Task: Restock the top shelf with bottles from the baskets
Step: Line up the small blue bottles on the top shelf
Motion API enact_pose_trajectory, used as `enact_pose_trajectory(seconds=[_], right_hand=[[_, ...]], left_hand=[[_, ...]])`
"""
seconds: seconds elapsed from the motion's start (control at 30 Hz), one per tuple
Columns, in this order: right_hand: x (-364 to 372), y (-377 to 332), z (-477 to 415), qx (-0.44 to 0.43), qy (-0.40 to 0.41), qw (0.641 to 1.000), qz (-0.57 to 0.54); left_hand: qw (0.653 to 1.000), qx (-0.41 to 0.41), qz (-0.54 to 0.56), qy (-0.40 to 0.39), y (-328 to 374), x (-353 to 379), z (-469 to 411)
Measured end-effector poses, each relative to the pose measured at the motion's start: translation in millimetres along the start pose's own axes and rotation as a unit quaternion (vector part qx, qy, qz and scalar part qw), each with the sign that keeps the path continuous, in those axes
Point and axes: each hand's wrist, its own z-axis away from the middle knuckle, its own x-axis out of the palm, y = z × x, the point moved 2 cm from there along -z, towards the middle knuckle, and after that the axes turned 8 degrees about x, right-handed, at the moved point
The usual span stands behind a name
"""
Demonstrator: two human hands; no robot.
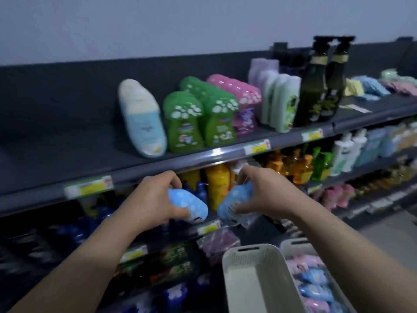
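Fingers of the left hand point(155, 197) curl round the left blue bottle point(191, 205). Those of the right hand point(259, 195) curl round the right blue bottle point(234, 199). Both bottles sit just below the lip of the top shelf point(67, 143). Held at a slant, the smooth, rounded plastic could slip or clip that edge going up. Above the fingers, a leaning white-and-blue bottle point(142, 118) may topple if nudged. Below the right wrist stand slatted pale baskets point(252, 251).

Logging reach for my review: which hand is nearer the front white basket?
Right. The right hand, gripping a blue bottle, is directly above the white basket in view; the left hand, gripping a second blue bottle, is higher and further left.
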Motion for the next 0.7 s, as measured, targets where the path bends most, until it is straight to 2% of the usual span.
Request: enact_pose_trajectory(seconds=[0.13,0.37,0.57,0.7], right_hand=[[-1.3,-91.5,8.3,-0.054,0.003,0.998,-0.026],[1.7,-220.3,9.9,-0.142,0.024,0.985,-0.091],[8.9,-299.4,-22.7,-0.194,0.039,0.975,-0.097],[21.4,-335.0,-57.5,-0.209,0.018,0.971,-0.113]], left_hand=[[0.996,-0.014,-0.041,0.078,-34.9,-75.9,61.1],[0.979,-0.054,-0.026,0.195,-92.0,-177.9,136.6],[0.964,-0.077,-0.059,0.246,-139.2,-230.2,144.5],[0.955,-0.096,-0.071,0.271,-168.0,-254.9,132.6]])
